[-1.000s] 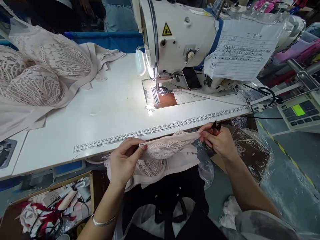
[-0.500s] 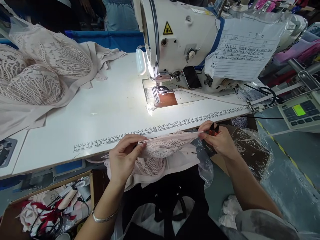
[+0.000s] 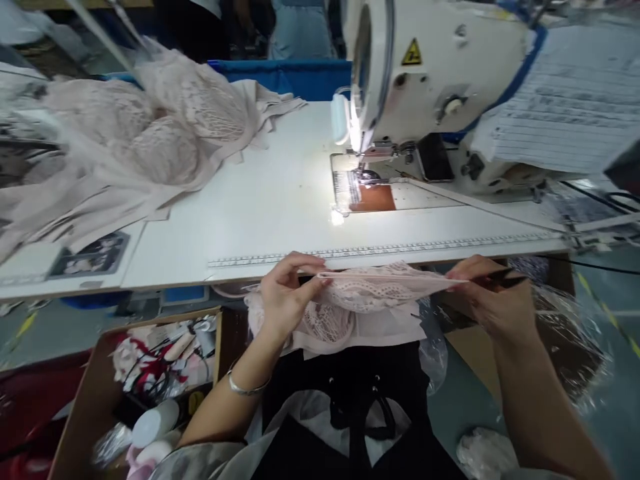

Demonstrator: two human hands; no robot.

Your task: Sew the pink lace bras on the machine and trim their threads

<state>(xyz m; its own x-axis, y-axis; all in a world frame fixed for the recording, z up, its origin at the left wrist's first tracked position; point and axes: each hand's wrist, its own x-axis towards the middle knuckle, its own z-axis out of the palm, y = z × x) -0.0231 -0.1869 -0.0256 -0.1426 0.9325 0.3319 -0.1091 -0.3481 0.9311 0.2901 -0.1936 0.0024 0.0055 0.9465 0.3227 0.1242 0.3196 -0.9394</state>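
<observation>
My left hand [image 3: 285,297] pinches the left end of a pale pink lace garment piece [image 3: 370,293], held just below the front edge of the sewing table [image 3: 260,213]. At its right end, my right hand [image 3: 493,300] pinches the fabric edge and also holds small dark thread snips [image 3: 503,279]. The fabric is stretched flat between both hands. More of the same piece hangs down over my lap.
A white sewing machine [image 3: 440,73] stands at the back right with its lamp lit over the needle plate [image 3: 370,193]. A heap of pink lace pieces [image 3: 140,140] covers the table's left. A cardboard box of scraps [image 3: 145,380] sits low left. A paper sheet [image 3: 565,107] hangs on the machine.
The view has swung left, so everything sits further right in frame. My hands have drawn the lace piece wider apart and flatter; both keep their grip.
</observation>
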